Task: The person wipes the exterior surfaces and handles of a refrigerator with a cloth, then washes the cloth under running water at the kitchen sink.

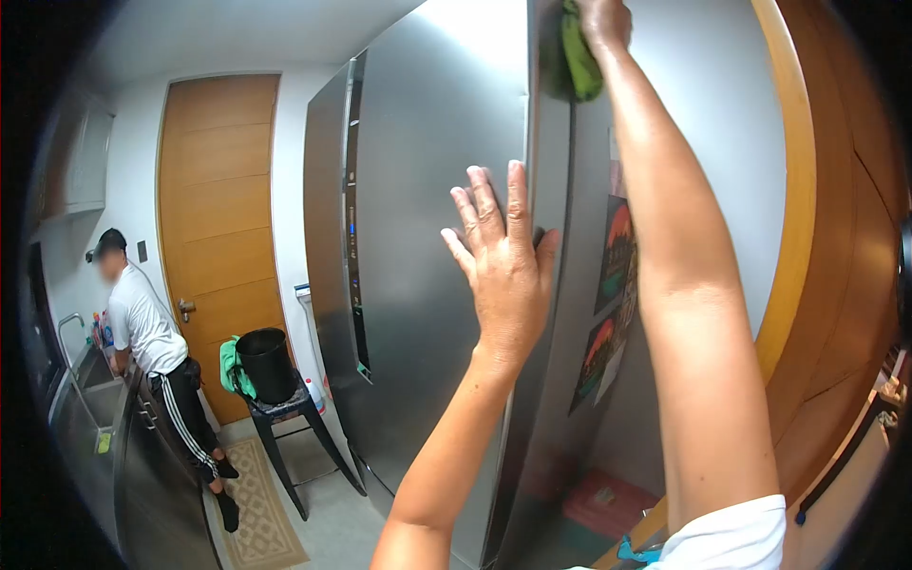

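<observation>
A tall steel refrigerator (427,285) fills the middle of the head view. My left hand (508,271) lies flat on its front door near the edge, fingers spread. Raised high at the top of the view, my right hand (606,27) grips a green cloth (581,62) against the refrigerator's side; the top of that hand is cut off by the frame. Below the cloth, colourful pictures (608,256) are stuck to the side panel.
A black bucket (267,366) with a green cloth (231,369) beside it stands on a dark stool (294,418). At left, another person (147,318) leans at a sink (103,404). A wooden door (218,190) is behind; a wooden door frame (798,171) rises on my right.
</observation>
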A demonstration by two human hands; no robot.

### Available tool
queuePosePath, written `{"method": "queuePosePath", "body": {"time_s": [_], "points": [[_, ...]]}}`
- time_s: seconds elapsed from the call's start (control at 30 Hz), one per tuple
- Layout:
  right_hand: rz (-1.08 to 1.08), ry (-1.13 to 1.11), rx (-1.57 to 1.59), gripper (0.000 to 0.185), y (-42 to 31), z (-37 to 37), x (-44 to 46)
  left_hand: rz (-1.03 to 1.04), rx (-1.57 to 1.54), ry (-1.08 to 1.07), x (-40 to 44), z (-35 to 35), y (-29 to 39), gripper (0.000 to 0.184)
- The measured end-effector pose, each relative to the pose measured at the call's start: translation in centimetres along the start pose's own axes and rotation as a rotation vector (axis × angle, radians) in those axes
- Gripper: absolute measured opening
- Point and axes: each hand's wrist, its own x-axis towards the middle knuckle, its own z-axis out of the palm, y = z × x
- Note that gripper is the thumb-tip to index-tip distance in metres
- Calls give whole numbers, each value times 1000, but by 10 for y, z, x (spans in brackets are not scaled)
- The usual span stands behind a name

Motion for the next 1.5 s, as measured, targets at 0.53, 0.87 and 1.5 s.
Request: {"method": "queuePosePath", "body": {"time_s": [0.53, 0.87, 1.5], "points": [[-345, -53, 167, 16, -57, -1, -5, -22, -22, -42, 5, -14, 10, 65], [-442, -97, 201, 16, -66, -49, -130, -60, -203, -85, 5, -26, 15, 79], [-370, -239, 196, 9, -62, -75, -185, -17, -328, 36, 6, -31, 12, 76]]}}
